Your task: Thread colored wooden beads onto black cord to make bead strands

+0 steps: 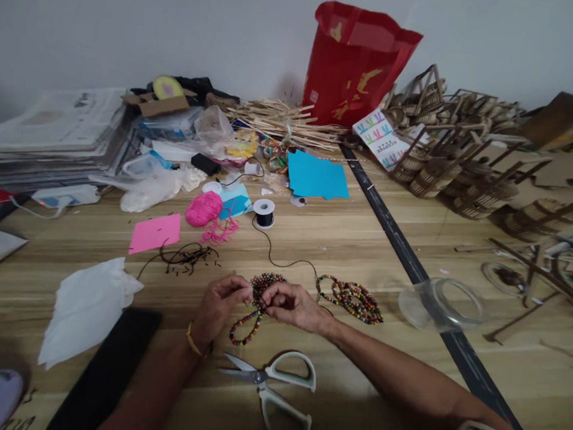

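My left hand (223, 303) is closed in a pinch at the left side of a multicoloured bead strand (245, 332); what sits between its fingertips is too small to make out. Facing it, my right hand (292, 306) pinches a thin black cord at the beads. The strand lies bunched behind the fingers, with a loop hanging toward me. Black cord (292, 264) runs from a white spool (264, 213) to beside my right hand. A second coiled bead strand (356, 301) rests to the right. Scissors (265, 377) with pale handles lie with blades apart, just below my hands.
Black cord scraps (187, 254), pink yarn (204, 209) and a pink card (155, 232) lie left of centre. A clear plastic ring-shaped container (439, 303) stands right. Small woven baskets (435, 176), a red bag (354, 67) and stacked newspapers (53, 128) line the back.
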A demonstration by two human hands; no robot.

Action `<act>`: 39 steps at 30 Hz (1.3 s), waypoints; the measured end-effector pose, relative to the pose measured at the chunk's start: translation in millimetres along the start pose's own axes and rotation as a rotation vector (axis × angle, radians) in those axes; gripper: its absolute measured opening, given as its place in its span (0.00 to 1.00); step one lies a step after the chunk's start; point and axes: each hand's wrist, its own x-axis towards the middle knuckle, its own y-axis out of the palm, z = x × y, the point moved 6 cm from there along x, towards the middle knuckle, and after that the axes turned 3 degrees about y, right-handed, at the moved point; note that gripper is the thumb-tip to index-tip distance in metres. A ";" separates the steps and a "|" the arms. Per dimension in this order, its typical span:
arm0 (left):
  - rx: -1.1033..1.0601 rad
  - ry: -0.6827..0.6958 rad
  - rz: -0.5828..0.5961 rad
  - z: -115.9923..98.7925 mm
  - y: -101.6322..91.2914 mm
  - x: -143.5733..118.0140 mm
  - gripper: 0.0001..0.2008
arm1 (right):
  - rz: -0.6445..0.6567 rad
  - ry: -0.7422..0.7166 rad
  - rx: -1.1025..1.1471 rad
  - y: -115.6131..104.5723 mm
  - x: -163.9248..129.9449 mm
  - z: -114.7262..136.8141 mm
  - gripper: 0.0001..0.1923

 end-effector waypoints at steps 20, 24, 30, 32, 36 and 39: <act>0.058 -0.045 0.054 1.0 2.9 -0.7 0.06 | -0.097 0.012 0.108 -6.9 -0.7 -0.7 0.16; 0.092 -0.059 0.075 -0.9 5.6 -2.0 0.06 | -0.155 -0.057 -0.015 -10.1 -3.2 4.6 0.13; 0.130 -0.072 0.119 -2.5 12.1 -3.0 0.07 | -0.226 -0.204 -0.218 -10.8 -5.3 11.4 0.12; 0.141 -0.066 0.123 -2.5 12.6 -2.6 0.07 | -0.219 -0.232 -0.274 -9.4 -5.4 12.4 0.12; 0.167 -0.057 0.132 -0.3 11.6 -2.7 0.07 | -0.205 -0.316 -0.359 -6.2 -7.8 16.4 0.10; 0.167 -0.056 0.156 4.0 11.5 -3.6 0.08 | -0.238 -0.364 -0.393 -6.7 -10.5 18.3 0.10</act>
